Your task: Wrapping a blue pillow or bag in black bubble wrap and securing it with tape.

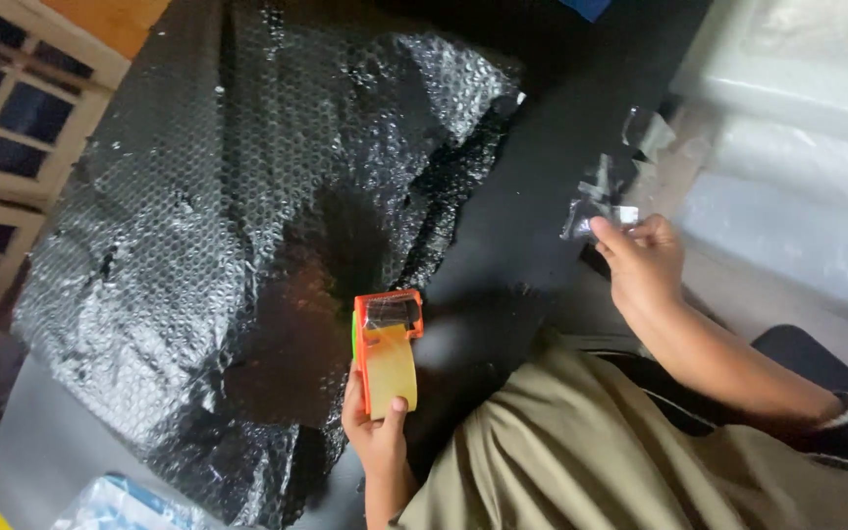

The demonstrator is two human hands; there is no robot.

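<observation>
My left hand [373, 432] grips an orange tape dispenser [386, 348] loaded with a roll of yellowish clear tape, held over a large sheet of bubble wrap [208, 226] on a black table [542, 177]. Out past the table's right edge, my right hand [643, 257] pinches a crumpled strip of clear tape [598, 203] between thumb and fingers. The two hands are well apart.
A white-framed window grid [2, 108] stands at the left. Pale plastic-covered surfaces [797, 128] lie at the right. A blue and white plastic packet [120, 505] shows at the bottom left. My khaki-clad lap [581, 461] fills the lower middle.
</observation>
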